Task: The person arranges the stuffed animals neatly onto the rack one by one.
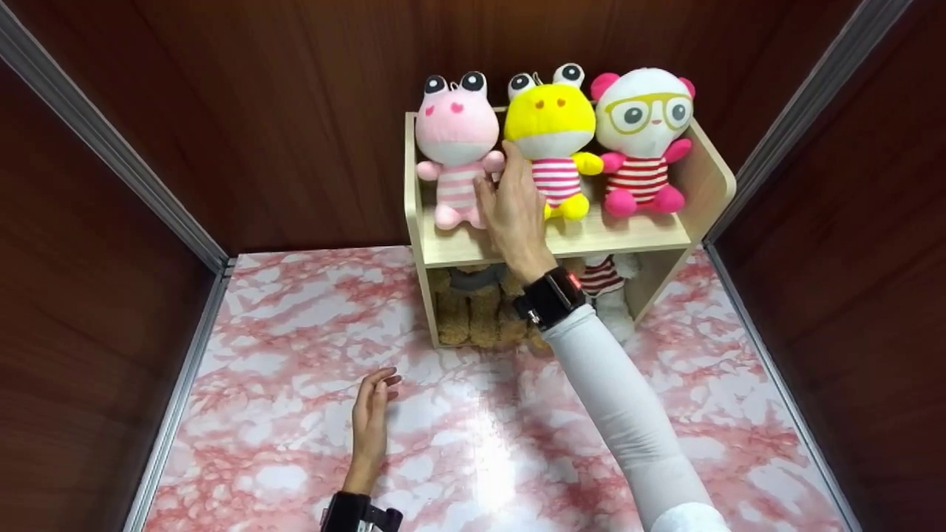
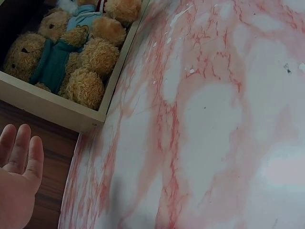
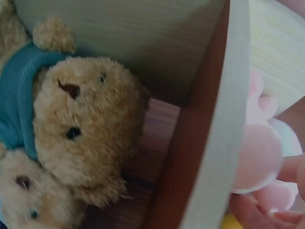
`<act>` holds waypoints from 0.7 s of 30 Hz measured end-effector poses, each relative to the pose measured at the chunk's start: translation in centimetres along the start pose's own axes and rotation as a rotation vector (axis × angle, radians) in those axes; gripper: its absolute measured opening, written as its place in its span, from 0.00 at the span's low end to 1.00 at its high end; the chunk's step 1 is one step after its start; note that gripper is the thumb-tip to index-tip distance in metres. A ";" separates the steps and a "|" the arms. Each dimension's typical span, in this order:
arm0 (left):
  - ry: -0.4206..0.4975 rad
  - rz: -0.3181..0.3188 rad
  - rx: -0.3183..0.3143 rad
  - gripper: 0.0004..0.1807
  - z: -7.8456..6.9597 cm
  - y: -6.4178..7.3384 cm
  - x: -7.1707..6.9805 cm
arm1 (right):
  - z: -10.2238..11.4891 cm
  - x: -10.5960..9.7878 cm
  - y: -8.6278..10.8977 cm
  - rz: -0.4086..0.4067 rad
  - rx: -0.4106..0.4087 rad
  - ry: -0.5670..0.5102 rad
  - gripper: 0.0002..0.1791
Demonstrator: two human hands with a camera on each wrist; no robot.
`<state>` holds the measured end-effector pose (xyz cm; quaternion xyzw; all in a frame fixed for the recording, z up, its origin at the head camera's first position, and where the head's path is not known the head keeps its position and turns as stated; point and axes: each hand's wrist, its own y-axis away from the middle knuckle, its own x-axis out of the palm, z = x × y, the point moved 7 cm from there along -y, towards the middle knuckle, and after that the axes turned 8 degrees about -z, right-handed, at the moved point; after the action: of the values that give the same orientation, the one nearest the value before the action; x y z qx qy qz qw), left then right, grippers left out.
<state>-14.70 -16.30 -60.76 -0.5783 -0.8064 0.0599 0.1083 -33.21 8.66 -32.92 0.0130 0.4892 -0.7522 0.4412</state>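
My right hand (image 1: 517, 214) reaches over the upper shelf to a pink frog plush toy (image 1: 457, 133). Its thumb lies in front of the toy's striped body and the fingers go in at its side, so the hand pinches it there. In the right wrist view, fingers (image 3: 252, 214) and thumb stand about the pink plush. Right beside the hand sits a yellow frog plush toy (image 1: 550, 118), partly covered by it. A white panda plush toy (image 1: 647, 118) with yellow glasses leans at the right. My left hand (image 1: 371, 421) hangs loosely over the floor, holding nothing.
A pale wooden two-tier shelf (image 1: 628, 240) stands against the dark wooden wall (image 1: 295, 111). On its lower level sit several teddy bears, one in a teal sweater (image 2: 52, 67). The floor (image 1: 281, 347) is red-and-white marbled, with side walls left and right.
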 end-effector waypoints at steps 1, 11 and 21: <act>0.002 0.001 0.005 0.18 -0.1 -0.1 0.0 | 0.2 -0.4 0.1 -0.021 -0.032 0.017 0.28; -0.132 -0.002 0.135 0.16 -2.2 -2.1 -0.9 | 0.8 -6.1 4.0 -0.172 -0.309 -0.110 0.21; -0.552 0.070 0.479 0.26 -5.4 -4.8 -0.5 | -8.2 -11.3 12.5 -0.245 -0.329 -0.147 0.23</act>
<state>-17.67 -18.53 -54.46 -0.5257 -0.7481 0.4046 0.0168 -21.25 20.50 -41.18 -0.1735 0.5700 -0.7091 0.3771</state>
